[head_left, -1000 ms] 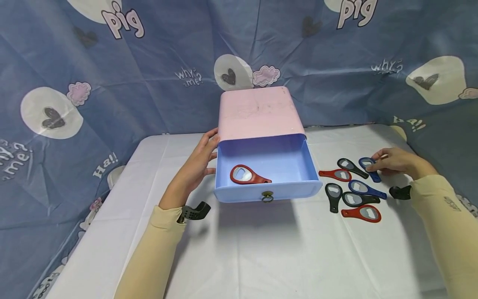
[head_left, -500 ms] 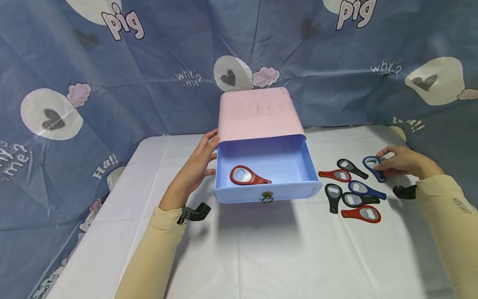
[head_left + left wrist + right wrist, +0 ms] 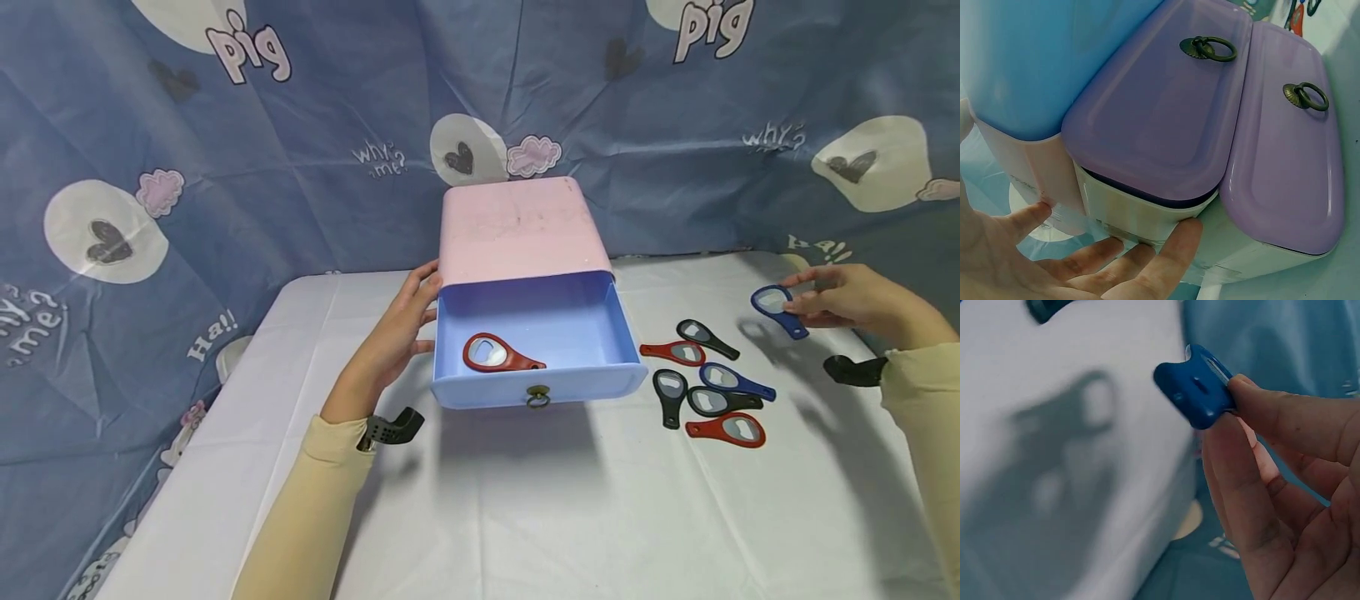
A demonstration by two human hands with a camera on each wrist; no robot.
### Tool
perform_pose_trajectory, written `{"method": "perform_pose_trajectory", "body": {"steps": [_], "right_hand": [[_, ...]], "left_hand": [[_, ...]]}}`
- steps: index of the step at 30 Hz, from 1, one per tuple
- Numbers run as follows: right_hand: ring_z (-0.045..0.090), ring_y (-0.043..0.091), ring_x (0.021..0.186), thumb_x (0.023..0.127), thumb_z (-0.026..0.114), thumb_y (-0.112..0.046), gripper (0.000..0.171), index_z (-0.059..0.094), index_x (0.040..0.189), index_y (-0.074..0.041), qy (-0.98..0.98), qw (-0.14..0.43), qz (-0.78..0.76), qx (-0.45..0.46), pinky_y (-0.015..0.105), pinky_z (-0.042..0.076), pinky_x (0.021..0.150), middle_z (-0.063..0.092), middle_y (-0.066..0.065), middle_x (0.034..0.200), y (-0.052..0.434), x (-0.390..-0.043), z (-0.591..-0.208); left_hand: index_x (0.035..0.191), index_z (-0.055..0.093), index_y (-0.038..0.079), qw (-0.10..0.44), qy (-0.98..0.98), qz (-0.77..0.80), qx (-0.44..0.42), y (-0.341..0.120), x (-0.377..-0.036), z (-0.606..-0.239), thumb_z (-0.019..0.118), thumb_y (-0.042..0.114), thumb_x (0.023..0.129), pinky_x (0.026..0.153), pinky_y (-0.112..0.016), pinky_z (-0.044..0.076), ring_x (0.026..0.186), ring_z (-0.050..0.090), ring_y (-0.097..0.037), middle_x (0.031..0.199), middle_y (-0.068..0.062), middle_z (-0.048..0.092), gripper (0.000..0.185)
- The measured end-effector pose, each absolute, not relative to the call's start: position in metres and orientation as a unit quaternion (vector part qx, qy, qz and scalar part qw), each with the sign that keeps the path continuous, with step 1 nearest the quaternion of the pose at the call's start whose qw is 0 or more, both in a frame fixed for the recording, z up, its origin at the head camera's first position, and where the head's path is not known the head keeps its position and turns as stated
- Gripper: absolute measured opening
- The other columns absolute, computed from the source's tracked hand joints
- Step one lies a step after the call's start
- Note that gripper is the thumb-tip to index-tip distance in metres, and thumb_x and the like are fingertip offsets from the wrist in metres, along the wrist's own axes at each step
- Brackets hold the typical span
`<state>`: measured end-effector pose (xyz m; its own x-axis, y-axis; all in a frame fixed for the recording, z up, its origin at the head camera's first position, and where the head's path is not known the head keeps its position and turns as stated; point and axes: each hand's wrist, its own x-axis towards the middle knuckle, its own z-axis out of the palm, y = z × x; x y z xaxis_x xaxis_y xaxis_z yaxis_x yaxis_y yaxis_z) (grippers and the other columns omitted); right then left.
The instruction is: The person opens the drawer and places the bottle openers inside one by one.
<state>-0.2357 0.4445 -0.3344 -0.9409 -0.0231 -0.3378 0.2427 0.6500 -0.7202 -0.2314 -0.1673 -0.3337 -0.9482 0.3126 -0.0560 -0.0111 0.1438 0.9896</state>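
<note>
Head view shows the right hand [image 3: 851, 298] raised above the white table [image 3: 570, 517], pinching a blue bottle opener [image 3: 778, 310] by its handle between thumb and fingers; the right wrist view confirms this grip on the handle end. Below and to the left of it, six more openers [image 3: 708, 385] lie in a loose group on the table: red, black and blue ones. The left hand [image 3: 393, 337] rests with straight fingers against the left side of the pink drawer box [image 3: 517, 225]. Its blue drawer [image 3: 536, 385] stands pulled out, with a brass ring pull at the front. Inside the drawer lies one red bottle opener [image 3: 497, 353], near the front left corner.
</note>
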Motion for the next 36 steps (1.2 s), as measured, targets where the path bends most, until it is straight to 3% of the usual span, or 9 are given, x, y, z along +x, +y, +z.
{"method": "perform_pose_trajectory", "body": {"steps": [3,8,13,16,21,26,33,36], "right_hand": [[0.070,-0.001,0.087,0.108,0.069,-0.029,0.041,0.057,0.146,-0.019,0.907,0.143,-0.393,0.049,0.021,0.062,0.080,0.071,-0.018,0.093,0.439,-0.235,-0.324],[0.066,-0.005,0.090,0.109,0.066,-0.038,0.054,0.047,0.154,-0.015,0.918,0.123,-0.375,0.034,0.016,0.058,0.081,0.068,-0.027,0.094,0.430,-0.231,-0.308],[0.067,-0.001,0.086,0.106,0.068,-0.048,0.073,0.040,0.159,-0.004,0.932,0.095,-0.349,0.036,0.018,0.058,0.076,0.067,-0.025,0.092,0.421,-0.230,-0.292],[0.068,0.001,0.085,0.104,0.070,-0.049,0.066,0.048,0.154,-0.013,0.932,0.075,-0.352,0.036,0.020,0.059,0.074,0.066,-0.025,0.090,0.413,-0.231,-0.282],[0.067,0.006,0.078,0.104,0.074,-0.038,0.031,0.061,0.132,-0.036,0.929,0.045,-0.367,0.018,0.022,0.058,0.070,0.066,-0.022,0.088,0.395,-0.230,-0.268],[0.069,0.004,0.078,0.102,0.077,-0.027,0.029,0.064,0.117,-0.048,0.926,0.018,-0.378,-0.003,0.021,0.061,0.069,0.067,-0.020,0.089,0.377,-0.227,-0.256],[0.071,0.007,0.076,0.103,0.077,-0.025,0.033,0.069,0.134,-0.032,0.932,-0.006,-0.361,-0.035,0.022,0.061,0.067,0.068,-0.018,0.092,0.350,-0.221,-0.238],[0.072,0.008,0.075,0.103,0.077,-0.024,0.034,0.069,0.135,-0.031,0.933,-0.013,-0.357,-0.048,0.022,0.060,0.066,0.069,-0.018,0.092,0.339,-0.218,-0.231]], "left_hand": [[0.170,0.020,0.036,0.124,0.745,0.648,0.099,-0.169,-0.230,-0.333,0.044,0.060,0.109,0.114,-0.076,0.042,0.159,0.032,-0.046,0.178,-0.011,0.024,0.070],[0.170,0.020,0.036,0.124,0.743,0.650,0.101,-0.168,-0.229,-0.333,0.045,0.061,0.108,0.114,-0.076,0.042,0.159,0.032,-0.046,0.178,-0.010,0.024,0.070],[0.170,0.019,0.035,0.126,0.745,0.647,0.102,-0.164,-0.229,-0.336,0.044,0.061,0.108,0.115,-0.078,0.040,0.160,0.030,-0.047,0.178,-0.011,0.023,0.071],[0.170,0.020,0.035,0.125,0.745,0.647,0.103,-0.163,-0.230,-0.335,0.044,0.061,0.108,0.115,-0.077,0.041,0.160,0.031,-0.047,0.178,-0.010,0.023,0.072],[0.170,0.020,0.035,0.124,0.745,0.647,0.104,-0.163,-0.228,-0.332,0.044,0.061,0.108,0.113,-0.077,0.043,0.159,0.033,-0.046,0.178,-0.010,0.024,0.071],[0.170,0.020,0.034,0.123,0.746,0.646,0.105,-0.164,-0.229,-0.331,0.044,0.060,0.108,0.113,-0.077,0.043,0.159,0.033,-0.047,0.178,-0.011,0.023,0.072],[0.170,0.020,0.035,0.122,0.749,0.643,0.103,-0.165,-0.229,-0.332,0.045,0.060,0.108,0.114,-0.077,0.042,0.160,0.032,-0.047,0.178,-0.011,0.023,0.072],[0.170,0.020,0.035,0.121,0.750,0.642,0.101,-0.166,-0.229,-0.332,0.044,0.060,0.108,0.113,-0.077,0.042,0.159,0.032,-0.047,0.178,-0.011,0.023,0.072]]}}
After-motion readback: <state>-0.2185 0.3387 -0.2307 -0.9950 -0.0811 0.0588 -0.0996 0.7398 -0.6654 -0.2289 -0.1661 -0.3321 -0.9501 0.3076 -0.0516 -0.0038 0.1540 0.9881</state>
